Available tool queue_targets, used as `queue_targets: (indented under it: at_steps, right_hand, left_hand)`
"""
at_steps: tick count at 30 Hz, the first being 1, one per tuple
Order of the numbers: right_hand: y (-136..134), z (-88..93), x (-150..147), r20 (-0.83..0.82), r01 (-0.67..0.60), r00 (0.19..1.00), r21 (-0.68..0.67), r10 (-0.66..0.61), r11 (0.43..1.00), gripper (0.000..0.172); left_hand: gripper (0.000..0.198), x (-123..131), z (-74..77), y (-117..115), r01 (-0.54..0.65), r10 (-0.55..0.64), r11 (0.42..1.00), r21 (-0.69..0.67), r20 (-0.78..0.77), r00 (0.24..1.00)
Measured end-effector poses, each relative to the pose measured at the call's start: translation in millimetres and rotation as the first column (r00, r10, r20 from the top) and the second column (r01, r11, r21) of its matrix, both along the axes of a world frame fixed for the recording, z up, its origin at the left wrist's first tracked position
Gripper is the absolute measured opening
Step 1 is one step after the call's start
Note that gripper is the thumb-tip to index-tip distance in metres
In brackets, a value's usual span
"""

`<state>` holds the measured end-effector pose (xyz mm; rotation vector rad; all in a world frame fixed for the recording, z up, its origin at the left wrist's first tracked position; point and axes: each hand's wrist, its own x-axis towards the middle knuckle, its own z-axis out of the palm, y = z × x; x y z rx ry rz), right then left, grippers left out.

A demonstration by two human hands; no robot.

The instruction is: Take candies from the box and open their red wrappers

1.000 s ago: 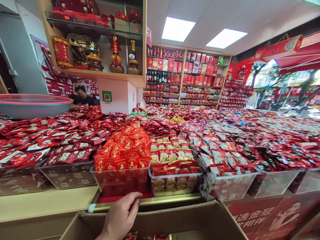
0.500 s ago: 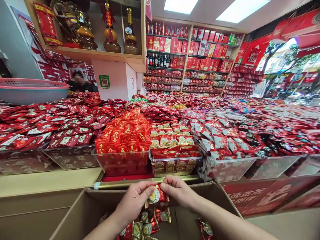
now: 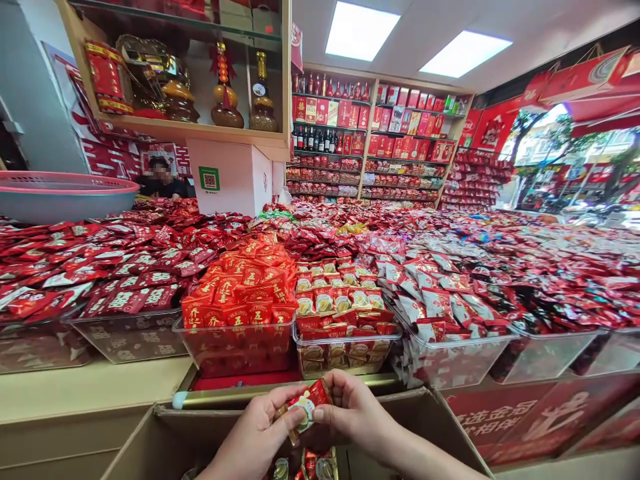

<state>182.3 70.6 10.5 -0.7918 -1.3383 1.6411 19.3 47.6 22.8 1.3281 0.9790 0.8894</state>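
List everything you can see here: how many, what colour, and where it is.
snack packet: one, red with a pale picture, pinched between both hands
cardboard box: one, brown, open, bottom centre
clear bins: several, see-through, in a row along the counter's front
wrapped snacks: too many to count, mostly red, heaped across the counter
basin: one, grey with pink rim, far left
wall shelves: red boxes and bottles, at the back
person: one, dark top, behind the counter
left hand: fingers on the packet's left end
right hand: fingers on its right end
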Motion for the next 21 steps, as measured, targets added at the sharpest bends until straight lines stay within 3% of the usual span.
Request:
queue_targets:
  at_steps: [4, 6, 8, 10, 12, 15, 16, 18, 21]
  right_hand:
    - [-2, -1.9, -2, 0.017, 0.061, 0.998, 0.012, -0.061, 0.998, 0.032]
    - [-4, 1.8, 0, 0.042, 0.072, 0.996, 0.028, -0.073, 0.997, 0.032]
    - [-4, 15.7, 6, 0.080, 0.101, 0.991, 0.108, -0.110, 0.989, 0.030]
    - [6, 41.9, 15, 0.126, 0.171, 0.969, 0.276, -0.212, 0.946, 0.026]
    - [29, 76.5, 26, 0.169, 0.239, 0.915, 0.504, -0.366, 0.830, 0.022]
    - [86, 124.9, 35, 0.259, 0.235, 0.780, 0.722, -0.570, 0.650, 0.020]
    - [107, 135.9, 35, 0.326, 0.206, 0.716, 0.746, -0.617, 0.633, 0.020]
    - [146, 147.5, 32, 0.477, 0.143, 0.578, 0.740, -0.662, 0.658, 0.022]
    - [184, 144.6, 22, 0.604, 0.070, 0.488, 0.692, -0.630, 0.718, 0.021]
  left_hand:
    - [0.038, 0, 12.0, -2, 0.040, -0.039, 0.999, 0.011, -0.069, 0.997]
    - [0.033, -3, 20.0, -2, 0.041, -0.029, 0.995, 0.087, -0.132, 0.991]
    - [0.029, -10, 25.0, 1, 0.026, 0.025, 0.979, 0.200, -0.246, 0.969]
    - [0.029, -19, 23.4, 7, -0.050, 0.157, 0.953, 0.297, -0.348, 0.924]
    - [0.030, -28, 15.2, 16, -0.141, 0.280, 0.927, 0.347, -0.393, 0.876]
    - [0.029, -35, -0.4, 26, -0.141, 0.329, 0.904, 0.404, -0.445, 0.833]
    - [0.030, -36, -4.0, 28, -0.126, 0.333, 0.898, 0.422, -0.463, 0.822]
    - [0.029, -37, -7.4, 29, -0.102, 0.332, 0.891, 0.442, -0.485, 0.809]
    - [0.029, -37, -5.7, 26, -0.079, 0.325, 0.889, 0.450, -0.502, 0.802]
